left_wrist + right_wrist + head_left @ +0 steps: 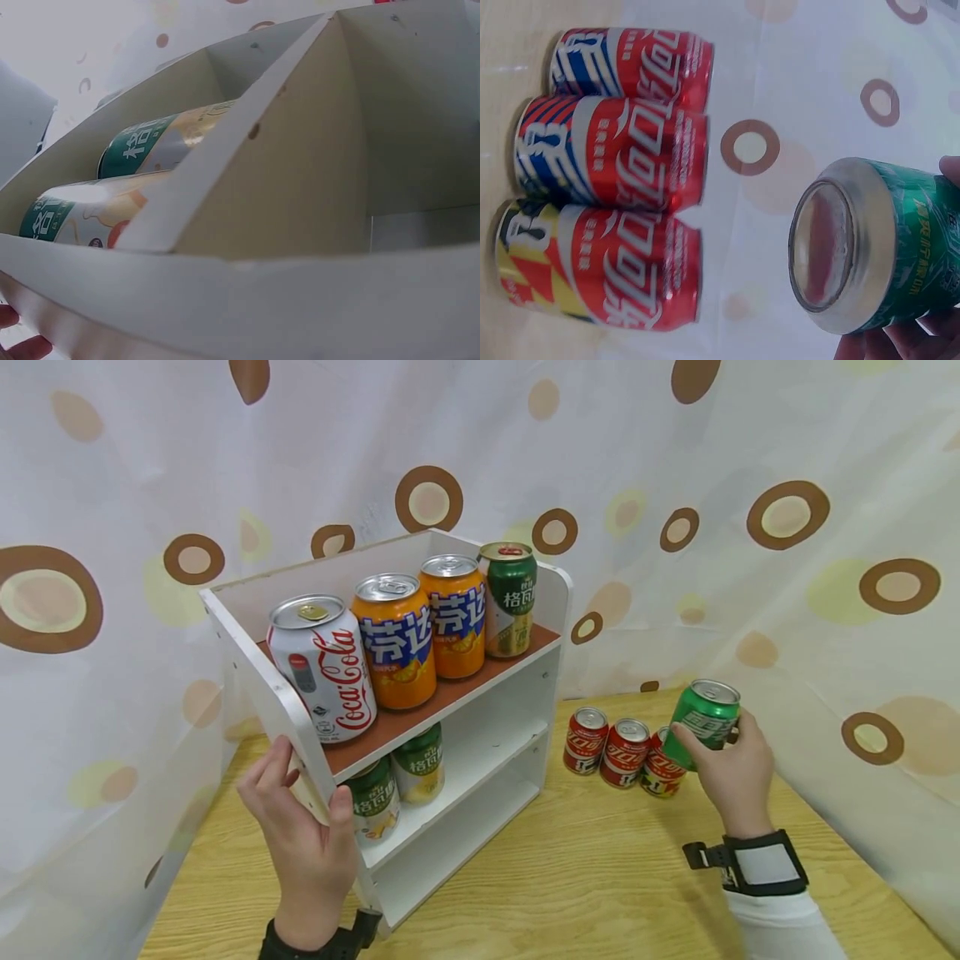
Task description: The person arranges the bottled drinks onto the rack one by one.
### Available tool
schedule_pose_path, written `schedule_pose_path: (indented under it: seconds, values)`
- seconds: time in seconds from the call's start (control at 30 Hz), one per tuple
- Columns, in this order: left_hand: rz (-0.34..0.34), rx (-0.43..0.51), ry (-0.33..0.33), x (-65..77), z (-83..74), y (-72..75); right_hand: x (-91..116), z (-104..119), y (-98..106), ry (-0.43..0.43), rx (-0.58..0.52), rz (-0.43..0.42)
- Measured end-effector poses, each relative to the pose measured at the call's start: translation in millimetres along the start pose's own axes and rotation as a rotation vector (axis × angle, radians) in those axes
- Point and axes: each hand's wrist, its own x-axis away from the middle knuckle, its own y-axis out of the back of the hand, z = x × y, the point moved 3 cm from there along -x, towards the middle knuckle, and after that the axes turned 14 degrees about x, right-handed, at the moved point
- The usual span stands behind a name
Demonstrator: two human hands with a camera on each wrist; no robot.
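A small white shelf (450, 852) stands on the table, and my left hand (307, 843) holds its left side panel by the front edge. In the left wrist view, fingertips (28, 348) show beside that panel's outer face. My right hand (731, 777) grips a green drink can (705, 718), tilted above the table near the red cola cans. From the right wrist view, the green can (885, 247) shows its bare metal base. Three red cola cans (625, 753) stand in a row to the right of the shelf, the rightmost partly hidden behind the green can.
On the shelf's brown top board stand a white Coca-Cola can (322, 668), two orange soda cans (397, 643) and a green-and-gold can (510, 602). Two green-and-white cans (420, 764) occupy the middle level's left end. A dotted curtain (480, 443) hangs close behind the wooden table (592, 877).
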Motion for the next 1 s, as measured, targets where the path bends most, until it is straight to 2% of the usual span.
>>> schedule_pose_path:
  seconds: [0.5, 0.8, 1.0]
  values:
    - [0.036, -0.022, 0.007, -1.2, 0.2, 3.9, 11.1, 57.4, -28.0, 0.113, -0.048, 0.081]
    - [0.041, -0.024, 0.015, -1.0, 0.3, 4.6, 19.9, 86.8, -43.9, 0.206, -0.088, 0.113]
    - [0.041, -0.029, 0.013, -1.2, -0.1, 4.6, 21.0, 101.3, -50.7, 0.233, -0.109, 0.132]
